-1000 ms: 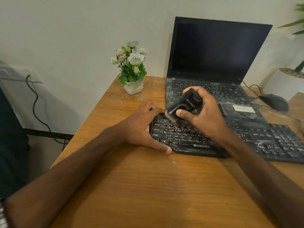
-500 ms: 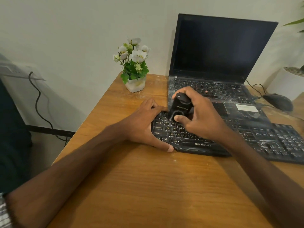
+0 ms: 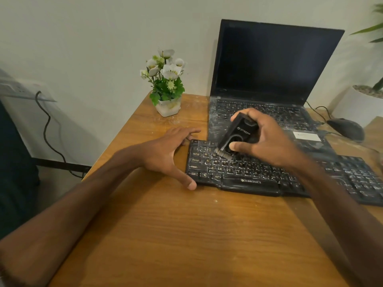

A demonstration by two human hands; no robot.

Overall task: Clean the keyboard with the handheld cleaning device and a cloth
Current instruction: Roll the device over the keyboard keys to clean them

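Keyboard (image 3: 238, 172) may skid under hard brushing: right grip (image 3: 269, 139) curls round the cleaner (image 3: 238, 133), while left grip (image 3: 163, 154) lies spread beside its end, hardly bracing it.

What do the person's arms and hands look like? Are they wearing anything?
Not much! The left hand and right hand are bare, with no gloves and no rings. The left arm and right arm are bare too. No sleeve, watch or bracelet shows on the parts in view.
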